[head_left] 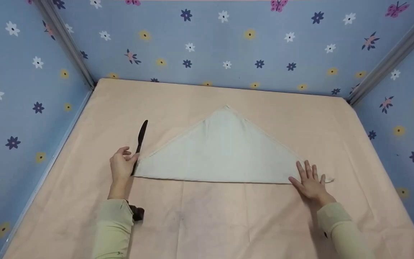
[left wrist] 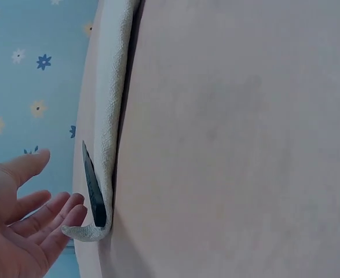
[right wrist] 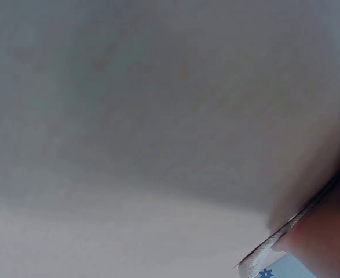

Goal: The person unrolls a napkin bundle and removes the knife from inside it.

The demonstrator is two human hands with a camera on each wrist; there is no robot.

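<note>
A white cloth [head_left: 221,151], folded into a triangle, lies flat with its long edge towards me and its peak pointing away. Across its left corner rests a black table knife [head_left: 142,133], its blade pointing away. My left hand [head_left: 122,165] is beside the knife, fingers loosely bent and apart from the thumb. In the left wrist view the cloth's tip curls up past the knife's handle [left wrist: 99,213], right at my fingertips. Fingers spread, my right hand [head_left: 311,185] rests flat on the cloth's right corner; the tip shows beyond the fingers. Only part of that hand [right wrist: 326,237] enters the right wrist view.
A peach covering [head_left: 214,219] with faint creases spreads under everything. Blue flowered panels [head_left: 207,43] stand behind and on both sides, with grey posts [head_left: 390,57] at the back corners. A dark wrist camera [head_left: 138,213] sticks out from the left sleeve.
</note>
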